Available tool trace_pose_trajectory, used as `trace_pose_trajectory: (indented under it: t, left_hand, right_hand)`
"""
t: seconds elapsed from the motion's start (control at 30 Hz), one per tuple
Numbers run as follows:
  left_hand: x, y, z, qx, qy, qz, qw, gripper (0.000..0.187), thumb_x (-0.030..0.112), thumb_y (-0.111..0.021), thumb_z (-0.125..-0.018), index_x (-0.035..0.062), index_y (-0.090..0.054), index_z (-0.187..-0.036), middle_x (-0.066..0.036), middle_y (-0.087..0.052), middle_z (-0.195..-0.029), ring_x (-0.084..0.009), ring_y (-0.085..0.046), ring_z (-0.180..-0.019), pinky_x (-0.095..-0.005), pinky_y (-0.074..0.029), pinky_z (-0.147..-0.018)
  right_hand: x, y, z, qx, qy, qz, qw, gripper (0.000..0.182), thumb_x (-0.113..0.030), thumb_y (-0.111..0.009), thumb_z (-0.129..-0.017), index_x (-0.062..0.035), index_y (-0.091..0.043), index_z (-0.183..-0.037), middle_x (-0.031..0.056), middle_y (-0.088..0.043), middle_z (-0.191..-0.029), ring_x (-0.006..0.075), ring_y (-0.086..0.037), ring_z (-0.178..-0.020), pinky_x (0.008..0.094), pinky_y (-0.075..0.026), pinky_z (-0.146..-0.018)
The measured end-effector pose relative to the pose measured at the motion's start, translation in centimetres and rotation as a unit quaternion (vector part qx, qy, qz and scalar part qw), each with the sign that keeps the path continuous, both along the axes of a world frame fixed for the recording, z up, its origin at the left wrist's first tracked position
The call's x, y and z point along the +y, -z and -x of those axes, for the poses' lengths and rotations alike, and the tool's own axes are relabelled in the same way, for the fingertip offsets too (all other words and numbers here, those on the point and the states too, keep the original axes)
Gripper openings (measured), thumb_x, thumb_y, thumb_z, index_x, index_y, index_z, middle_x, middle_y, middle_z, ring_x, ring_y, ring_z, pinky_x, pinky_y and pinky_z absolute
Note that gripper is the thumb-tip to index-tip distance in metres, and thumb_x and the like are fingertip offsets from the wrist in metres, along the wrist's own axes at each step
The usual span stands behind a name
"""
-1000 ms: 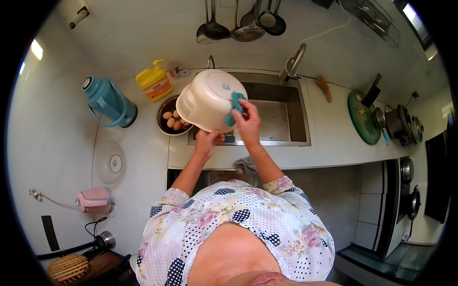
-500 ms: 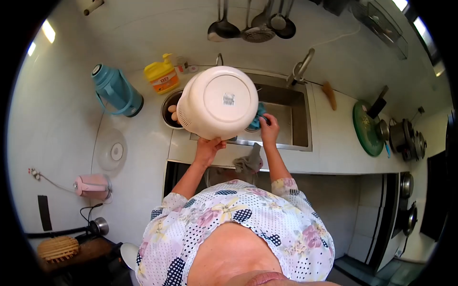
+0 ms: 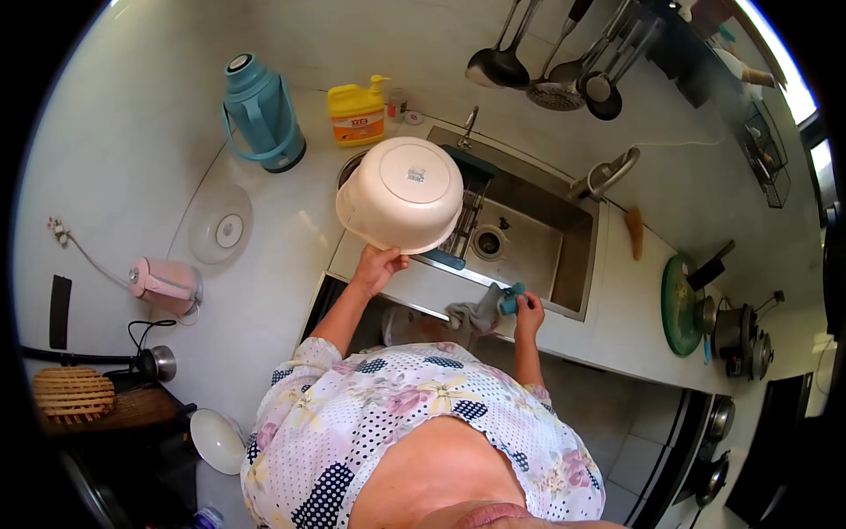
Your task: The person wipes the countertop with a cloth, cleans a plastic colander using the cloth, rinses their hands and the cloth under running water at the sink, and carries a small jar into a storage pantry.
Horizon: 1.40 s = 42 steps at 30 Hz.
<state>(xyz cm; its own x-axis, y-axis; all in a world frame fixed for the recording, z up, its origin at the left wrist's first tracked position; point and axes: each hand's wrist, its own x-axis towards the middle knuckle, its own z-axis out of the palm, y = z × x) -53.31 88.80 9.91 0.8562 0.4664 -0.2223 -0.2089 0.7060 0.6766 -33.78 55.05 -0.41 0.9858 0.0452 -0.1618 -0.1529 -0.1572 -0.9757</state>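
My left hand grips the near rim of a pale pink plastic basin, tilted with its underside and label towards me. It hangs over the left end of the metal sink and covers most of a round metal bowl behind it. Pinched in my right hand is a small teal cloth, at the sink's front edge. Right beside it, a grey cloth drapes over that edge. A dish rack sits across the sink, partly hidden by the basin.
Behind the sink stand a yellow detergent bottle and a blue thermos. A clear lid and a pink kettle are on the left. The faucet rises at the back right, and ladles hang above.
My right hand has drawn the teal cloth from beside the basin to the sink's front edge. The basin has shifted slightly, uncovering the rack and drain; the eggs are now hidden. The view has turned.
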Motion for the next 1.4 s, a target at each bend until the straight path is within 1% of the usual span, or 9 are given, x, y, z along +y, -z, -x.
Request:
trace_pose_trajectory:
  t: [0.1, 0.27, 0.37, 0.57, 0.67, 0.77, 0.97, 1.1, 1.4]
  left_hand:
    - [0.6, 0.8, 0.6, -0.002, 0.013, 0.006, 1.000, 0.016, 0.001, -0.058, -0.085, 0.0005, -0.058, -0.101, -0.009, -0.063, -0.084, -0.0197, -0.062, -0.074, -0.0314, -0.053, -0.065]
    - [0.1, 2.5, 0.6, 0.011, 0.071, -0.077, 0.994, 0.026, 0.002, -0.056, -0.086, 0.0020, -0.055, -0.112, -0.007, -0.062, -0.102, -0.0192, -0.060, -0.094, -0.0338, -0.049, -0.083]
    - [-0.9, 1.0, -0.3, -0.036, 0.089, -0.102, 0.990, 0.034, 0.002, -0.055, -0.087, 0.0033, -0.052, -0.121, -0.007, -0.059, -0.115, -0.0193, -0.055, -0.107, -0.0358, -0.043, -0.094]
    - [-3.3, -1.3, -3.3, -0.115, 0.096, -0.082, 0.985, 0.041, 0.002, -0.051, -0.088, 0.0031, -0.045, -0.129, -0.008, -0.054, -0.124, -0.0209, -0.051, -0.115, -0.0377, -0.039, -0.100]
    - [-5.2, -4.7, -4.7, -0.124, 0.053, -0.062, 0.989, 0.039, 0.005, -0.049, -0.091, 0.0035, -0.044, -0.129, -0.009, -0.053, -0.125, -0.0213, -0.051, -0.115, -0.0380, -0.039, -0.100]
    - [-5.0, -6.4, -6.3, -0.095, 0.006, -0.063, 0.993, 0.037, 0.014, -0.050, -0.093, 0.0019, -0.044, -0.128, -0.008, -0.054, -0.123, -0.0203, -0.053, -0.110, -0.0349, -0.042, -0.095]
    - [-5.1, -8.7, -5.6, -0.110, -0.055, -0.096, 0.988, 0.046, 0.029, -0.047, -0.096, 0.0030, -0.039, -0.132, -0.009, -0.050, -0.127, -0.0219, -0.051, -0.113, -0.0368, -0.042, -0.096]
    - [-4.8, -9.9, -6.0, -0.131, -0.069, -0.113, 0.982, 0.050, 0.035, -0.044, -0.096, 0.0048, -0.036, -0.135, -0.009, -0.048, -0.131, -0.0235, -0.049, -0.117, -0.0394, -0.040, -0.099]
    - [-8.3, -10.0, -5.3, -0.119, -0.001, -0.149, 0.982, 0.057, 0.041, -0.045, -0.095, 0.0096, -0.029, -0.140, -0.008, -0.041, -0.137, -0.0238, -0.042, -0.124, -0.0402, -0.035, -0.105]
  right_hand:
    - [-0.7, 1.1, -0.2, 0.015, 0.017, -0.044, 0.999, 0.019, -0.008, -0.066, -0.081, -0.0066, -0.062, -0.099, 0.0002, -0.059, -0.090, 0.0097, -0.055, -0.079, 0.0237, -0.046, -0.061]
    - [2.0, -7.1, 0.1, 0.074, 0.041, -0.180, 0.980, 0.019, -0.012, -0.065, -0.084, -0.0071, -0.060, -0.101, -0.0009, -0.058, -0.091, 0.0097, -0.053, -0.082, 0.0249, -0.045, -0.061]
    - [6.3, -15.3, -0.3, -0.024, -0.028, -0.218, 0.975, 0.017, -0.012, -0.063, -0.085, -0.0063, -0.059, -0.101, -0.0016, -0.056, -0.089, 0.0086, -0.052, -0.081, 0.0237, -0.043, -0.067]
    - [12.5, -22.4, 0.1, -0.271, -0.086, -0.165, 0.944, 0.014, -0.005, -0.062, -0.084, -0.0040, -0.062, -0.099, 0.0022, -0.058, -0.095, 0.0109, -0.054, -0.090, 0.0224, -0.043, -0.079]
    - [15.1, -22.4, 0.6, -0.410, -0.164, -0.077, 0.894, 0.023, -0.002, -0.057, -0.087, -0.0027, -0.062, -0.109, 0.0112, -0.061, -0.109, 0.0220, -0.057, -0.106, 0.0273, -0.042, -0.091]
    - [16.2, -20.5, 1.3, -0.418, -0.191, -0.025, 0.888, 0.030, -0.004, -0.057, -0.085, -0.0047, -0.060, -0.115, 0.0154, -0.055, -0.125, 0.0290, -0.052, -0.118, 0.0339, -0.043, -0.094]
    - [13.3, -17.3, 0.5, -0.349, -0.194, -0.020, 0.916, 0.031, -0.002, -0.052, -0.087, -0.0041, -0.059, -0.117, 0.0150, -0.053, -0.128, 0.0278, -0.050, -0.120, 0.0324, -0.042, -0.097]
    - [12.3, -22.9, 4.4, -0.408, -0.257, -0.056, 0.874, 0.033, 0.001, -0.050, -0.088, -0.0035, -0.057, -0.120, 0.0180, -0.053, -0.128, 0.0296, -0.048, -0.122, 0.0340, -0.038, -0.101]
    - [12.0, -24.2, -0.5, -0.433, -0.152, -0.070, 0.886, 0.039, 0.004, -0.043, -0.090, -0.0024, -0.049, -0.127, 0.0183, -0.053, -0.127, 0.0305, -0.049, -0.121, 0.0329, -0.038, -0.101]
